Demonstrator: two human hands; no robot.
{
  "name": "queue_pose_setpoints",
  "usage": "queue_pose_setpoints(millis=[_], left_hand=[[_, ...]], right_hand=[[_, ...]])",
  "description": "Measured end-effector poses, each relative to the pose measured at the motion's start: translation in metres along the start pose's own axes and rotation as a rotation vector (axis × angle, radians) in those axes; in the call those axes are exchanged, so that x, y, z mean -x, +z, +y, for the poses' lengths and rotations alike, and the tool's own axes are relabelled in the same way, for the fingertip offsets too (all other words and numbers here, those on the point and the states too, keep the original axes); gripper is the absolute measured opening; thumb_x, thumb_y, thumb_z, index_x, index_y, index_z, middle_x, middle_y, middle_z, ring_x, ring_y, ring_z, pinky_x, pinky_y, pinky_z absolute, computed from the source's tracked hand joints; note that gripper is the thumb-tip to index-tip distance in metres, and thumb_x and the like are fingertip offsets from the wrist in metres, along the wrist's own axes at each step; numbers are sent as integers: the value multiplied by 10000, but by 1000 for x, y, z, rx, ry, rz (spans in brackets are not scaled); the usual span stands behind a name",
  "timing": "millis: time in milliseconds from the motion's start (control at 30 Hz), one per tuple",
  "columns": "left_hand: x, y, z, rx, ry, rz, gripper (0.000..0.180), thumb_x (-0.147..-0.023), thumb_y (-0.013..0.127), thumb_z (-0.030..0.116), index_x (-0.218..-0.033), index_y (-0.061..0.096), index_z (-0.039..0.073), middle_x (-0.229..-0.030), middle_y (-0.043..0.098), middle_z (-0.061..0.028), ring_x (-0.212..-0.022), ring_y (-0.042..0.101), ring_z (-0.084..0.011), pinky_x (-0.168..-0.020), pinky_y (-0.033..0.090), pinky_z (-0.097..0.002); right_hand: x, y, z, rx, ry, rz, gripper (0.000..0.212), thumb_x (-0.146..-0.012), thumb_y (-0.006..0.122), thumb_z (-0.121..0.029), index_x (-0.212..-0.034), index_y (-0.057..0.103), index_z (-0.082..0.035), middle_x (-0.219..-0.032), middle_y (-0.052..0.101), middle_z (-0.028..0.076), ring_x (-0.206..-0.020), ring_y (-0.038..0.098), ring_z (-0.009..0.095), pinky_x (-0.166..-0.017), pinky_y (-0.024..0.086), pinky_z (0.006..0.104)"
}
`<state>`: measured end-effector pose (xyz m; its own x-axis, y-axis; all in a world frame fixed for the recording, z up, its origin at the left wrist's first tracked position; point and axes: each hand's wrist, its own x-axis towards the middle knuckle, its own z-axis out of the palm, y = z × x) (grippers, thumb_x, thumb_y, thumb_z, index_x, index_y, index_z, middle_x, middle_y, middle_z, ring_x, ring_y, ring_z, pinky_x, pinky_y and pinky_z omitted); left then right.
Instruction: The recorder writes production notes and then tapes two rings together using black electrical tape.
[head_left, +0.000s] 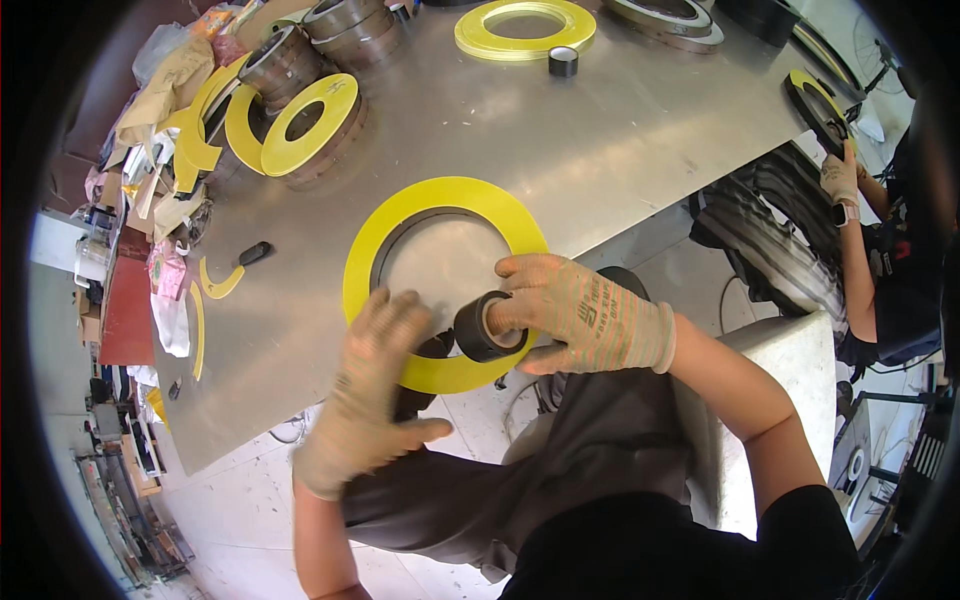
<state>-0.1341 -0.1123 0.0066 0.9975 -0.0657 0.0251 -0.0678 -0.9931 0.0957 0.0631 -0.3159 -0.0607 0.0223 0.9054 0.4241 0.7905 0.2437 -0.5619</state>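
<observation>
Head view, our only one: the yellow ring lies on the metal table, its near side jutting past the edge. Our right hand holds the black tape roll, fingers hooked in its core, at the ring's near inner side. Our left hand is motion-blurred over the ring's front left, thumb spread; we can't tell whether its fingers grip anything. To do this well, we'd pin the ring with the left so the overhang doesn't tip, pass the roll through squarely, hold even tension, and press each turn flat, wrinkle-free.
</observation>
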Motion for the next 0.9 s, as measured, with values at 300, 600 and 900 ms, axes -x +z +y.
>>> queue_pose_setpoints(millis=[300, 600, 900], left_hand=[[-194, 44, -128, 196, 158, 28, 619, -1072, 328, 476, -1531, 401, 68, -1602, 347, -142, -1524, 233, -279, -1245, 145, -407], [7, 59, -178, 182, -379, 310, 478, -1070, 430, 325, -1451, 488, 43, -1517, 437, -196, -1441, 371, -347, -1197, 260, -453], [-4, 16, 8, 276, 126, 156, 350, -884, 669, 290, -1103, 658, 17, -1087, 629, -141, -1042, 584, -366, -966, 444, -453]], right_hand=[[-5, 8, 2, -16, -19, 12, 553, -759, 758, -311, -1235, 581, -92, -1098, 618, 124, -1267, 501, 393, -1145, 354, 484], [-5, 5, 5, -73, -86, 68, 510, -800, 717, -333, -1205, 588, -52, -1024, 623, 126, -1113, 573, 371, -1178, 333, 482], [3, 8, 5, -63, 58, 24, 602, -751, 788, -317, -1275, 589, -95, -1286, 601, 148, -1323, 461, 410, -1132, 366, 474]])
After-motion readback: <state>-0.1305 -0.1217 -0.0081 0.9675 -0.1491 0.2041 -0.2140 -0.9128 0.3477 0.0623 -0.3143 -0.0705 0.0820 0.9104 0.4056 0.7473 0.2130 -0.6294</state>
